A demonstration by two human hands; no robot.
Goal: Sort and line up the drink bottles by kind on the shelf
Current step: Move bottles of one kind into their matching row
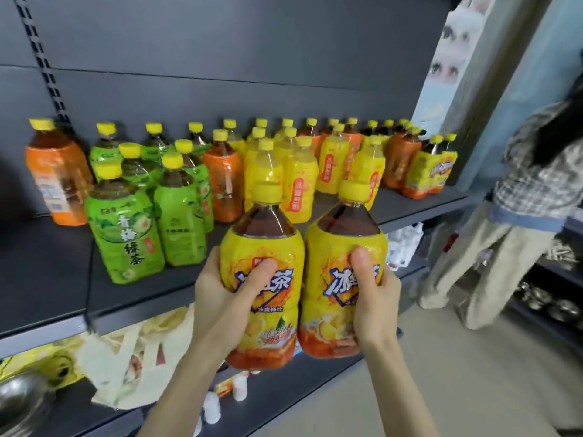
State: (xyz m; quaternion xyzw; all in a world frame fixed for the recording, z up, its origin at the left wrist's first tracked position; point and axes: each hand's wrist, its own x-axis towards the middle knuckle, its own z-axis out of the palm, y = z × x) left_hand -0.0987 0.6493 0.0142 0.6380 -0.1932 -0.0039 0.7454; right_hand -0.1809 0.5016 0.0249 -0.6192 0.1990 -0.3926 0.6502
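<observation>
Dark grey shelving fills the view, its upper shelf (44,272) crowded with upright, yellow-capped drink bottles. At the front left stand green tea bottles (124,234), at least 5 countable, with more behind that are hard to separate. 1 orange-labelled bottle (58,181) stands at the far left, another (222,181) mid-shelf. Pale yellow bottles (298,187) cluster in the middle, too overlapped to count exactly. 2 iced tea bottles are held side by side, touching, in front of the shelf edge, long axes vertical, caps up, labels facing the camera: the left hand (220,298) grips the left iced tea bottle (263,247), the right hand (373,294) grips the right iced tea bottle (339,247)
</observation>
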